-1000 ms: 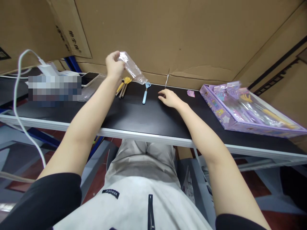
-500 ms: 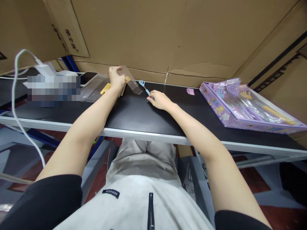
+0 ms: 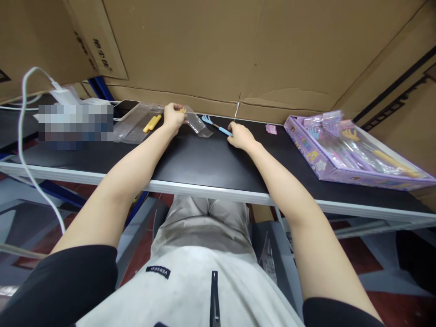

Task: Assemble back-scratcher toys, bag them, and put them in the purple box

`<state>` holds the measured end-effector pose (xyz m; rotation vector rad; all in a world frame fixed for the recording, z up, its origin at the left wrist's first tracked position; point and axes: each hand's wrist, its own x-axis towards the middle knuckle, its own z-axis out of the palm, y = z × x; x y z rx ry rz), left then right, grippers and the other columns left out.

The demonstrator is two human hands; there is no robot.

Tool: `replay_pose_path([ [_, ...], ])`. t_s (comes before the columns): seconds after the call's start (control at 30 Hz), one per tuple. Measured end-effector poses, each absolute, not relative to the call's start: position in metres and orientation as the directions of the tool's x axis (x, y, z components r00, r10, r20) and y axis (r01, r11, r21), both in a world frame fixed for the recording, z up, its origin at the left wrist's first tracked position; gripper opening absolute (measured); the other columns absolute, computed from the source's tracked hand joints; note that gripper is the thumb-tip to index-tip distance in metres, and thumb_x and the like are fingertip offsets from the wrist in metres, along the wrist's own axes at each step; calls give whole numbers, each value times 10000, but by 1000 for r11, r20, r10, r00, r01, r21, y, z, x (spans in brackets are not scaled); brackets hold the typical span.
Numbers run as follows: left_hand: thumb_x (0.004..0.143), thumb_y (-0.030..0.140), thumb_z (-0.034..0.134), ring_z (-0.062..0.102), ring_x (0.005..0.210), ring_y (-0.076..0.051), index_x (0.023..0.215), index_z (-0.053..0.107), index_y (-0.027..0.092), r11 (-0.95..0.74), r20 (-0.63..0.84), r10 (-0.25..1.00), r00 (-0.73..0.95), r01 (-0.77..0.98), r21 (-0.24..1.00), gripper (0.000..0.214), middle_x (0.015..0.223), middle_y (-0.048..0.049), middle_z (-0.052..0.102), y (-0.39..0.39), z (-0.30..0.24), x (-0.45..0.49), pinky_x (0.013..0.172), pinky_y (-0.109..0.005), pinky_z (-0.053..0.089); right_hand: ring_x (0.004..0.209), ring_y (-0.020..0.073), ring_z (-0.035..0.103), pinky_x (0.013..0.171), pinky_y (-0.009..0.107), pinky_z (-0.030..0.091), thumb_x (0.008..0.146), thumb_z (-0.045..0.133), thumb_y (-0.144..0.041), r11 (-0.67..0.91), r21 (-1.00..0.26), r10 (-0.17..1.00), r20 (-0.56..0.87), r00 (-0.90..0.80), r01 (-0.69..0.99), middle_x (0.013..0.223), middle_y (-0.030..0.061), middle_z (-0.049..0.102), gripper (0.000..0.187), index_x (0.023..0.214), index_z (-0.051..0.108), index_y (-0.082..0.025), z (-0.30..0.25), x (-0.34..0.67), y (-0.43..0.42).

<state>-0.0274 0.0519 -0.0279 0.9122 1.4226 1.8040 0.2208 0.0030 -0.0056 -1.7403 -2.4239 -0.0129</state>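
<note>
- The blue rake (image 3: 223, 130) lies between the hands, over the worktop (image 3: 204, 159), tines towards the clear sleeve (image 3: 198, 125).
- The right hand (image 3: 242, 137) has its grip closed round the rake's handle end.
- The left hand (image 3: 173, 119) pinches the sleeve, a yellow head (image 3: 183, 110) at its fingertips.
- Two yellow handles (image 3: 152, 123) lie left of it.
- Far right sits a purple box (image 3: 315, 159), near a pink scrap (image 3: 271, 129).

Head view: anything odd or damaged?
The cardboard has a white slit near its bottom, behind the right hand: perhaps a tear. A pink scrap lies loose on the table, between that hand and the box.
</note>
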Motion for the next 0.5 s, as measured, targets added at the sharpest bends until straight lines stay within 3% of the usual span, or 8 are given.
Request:
replay_pose_path([
  [0.13,671,-77,791,758,951,-204,807,597,176,-131,44,845,-532,-127,983,347,1137,-84,653,41,-20,-17,786,-318,708,1342,383,659,1106,459,534,982,517,-111,238,-76,970,74,-233,968,1433,254,669,431,1384,663,-58,-4,225,4],
  [0.27,633,-115,785,764,934,-191,799,604,166,-127,26,849,-527,-157,979,373,1113,-73,642,33,-17,-10,769,-291,702,1349,388,663,1100,460,543,967,508,-94,120,-105,993,31,-118,987,1432,306,653,487,1435,622,-21,-1,227,4],
  [0.5,601,-145,728,747,1163,-328,879,560,161,-200,109,864,-492,-137,970,447,1358,-152,538,49,-33,-17,903,-444,711,1270,397,681,1065,511,544,955,533,-136,85,-207,989,138,-57,975,1379,297,684,488,1421,637,-38,2,242,12],
])
